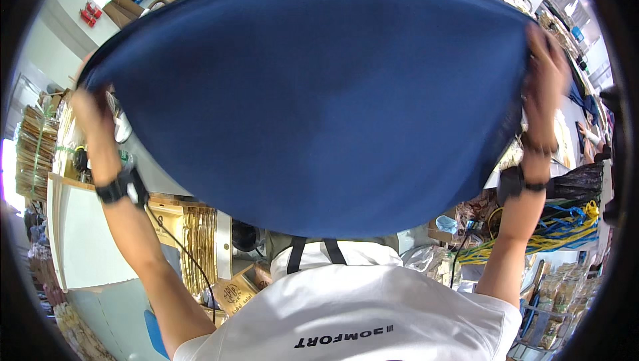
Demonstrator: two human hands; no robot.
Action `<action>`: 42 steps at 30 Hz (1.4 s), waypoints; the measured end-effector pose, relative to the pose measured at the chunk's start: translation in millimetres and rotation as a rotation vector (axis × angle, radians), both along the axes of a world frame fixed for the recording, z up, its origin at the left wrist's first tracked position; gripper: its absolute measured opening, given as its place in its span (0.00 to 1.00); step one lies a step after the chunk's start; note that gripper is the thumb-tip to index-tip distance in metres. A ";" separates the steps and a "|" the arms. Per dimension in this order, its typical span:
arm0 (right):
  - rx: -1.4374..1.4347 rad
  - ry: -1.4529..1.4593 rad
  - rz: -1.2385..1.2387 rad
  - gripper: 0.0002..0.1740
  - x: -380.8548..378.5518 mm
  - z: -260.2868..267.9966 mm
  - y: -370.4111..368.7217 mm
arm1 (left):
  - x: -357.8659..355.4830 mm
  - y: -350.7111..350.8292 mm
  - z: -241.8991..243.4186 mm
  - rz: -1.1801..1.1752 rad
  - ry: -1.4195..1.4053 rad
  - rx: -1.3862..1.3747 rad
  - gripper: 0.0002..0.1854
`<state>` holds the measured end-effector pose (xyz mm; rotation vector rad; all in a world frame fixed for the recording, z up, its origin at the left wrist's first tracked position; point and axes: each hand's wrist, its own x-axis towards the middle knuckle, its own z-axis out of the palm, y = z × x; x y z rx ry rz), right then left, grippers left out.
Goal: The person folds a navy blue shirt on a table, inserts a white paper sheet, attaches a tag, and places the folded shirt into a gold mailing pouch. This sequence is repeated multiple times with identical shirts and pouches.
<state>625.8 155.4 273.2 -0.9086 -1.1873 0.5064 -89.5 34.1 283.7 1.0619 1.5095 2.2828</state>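
A large piece of navy blue fabric (pixel 319 106) is spread wide in front of me and covers most of the view. My left hand (pixel 92 111), blurred, grips its edge at the left. At the right, my right hand (pixel 546 76) holds the opposite edge, also blurred, with some fingers hidden by the cloth. The lower edge of the fabric sags in a curve near my waist. Each wrist bears a black strap with a small device.
A white cabinet (pixel 95 231) and shelves of stacked plastic-wrapped packages (pixel 199 246) stand at lower left. Blue and yellow straps (pixel 564 226) hang at the right, below black plastic (pixel 579 181). Another person's hand (pixel 589 136) shows at far right. Fire extinguishers (pixel 90 14) are at upper left.
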 end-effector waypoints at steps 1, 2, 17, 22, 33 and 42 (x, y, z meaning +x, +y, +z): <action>-0.125 -0.072 0.076 0.23 -15.7 -2.6 33.3 | 4.1 32.3 -0.5 -0.018 -0.013 -0.138 0.24; -0.171 -0.028 0.149 0.23 -32.5 -5.4 67.7 | 4.5 61.5 7.3 -0.117 -0.065 -0.203 0.25; 0.249 0.266 0.058 0.19 38.9 10.9 -80.6 | -64.6 -112.1 46.9 0.597 0.981 -0.001 0.15; -0.149 -0.152 0.304 0.11 39.4 -101.6 -149.7 | -3.3 -173.6 -70.0 -0.171 0.665 -0.409 0.11; -0.925 -0.875 0.717 0.15 18.8 -168.9 -126.3 | 23.1 -144.4 -183.3 -0.573 0.206 -1.320 0.28; -0.700 -0.842 -0.089 0.38 -25.0 -248.6 177.2 | -2.8 92.4 -241.2 -0.389 -0.273 -0.985 0.13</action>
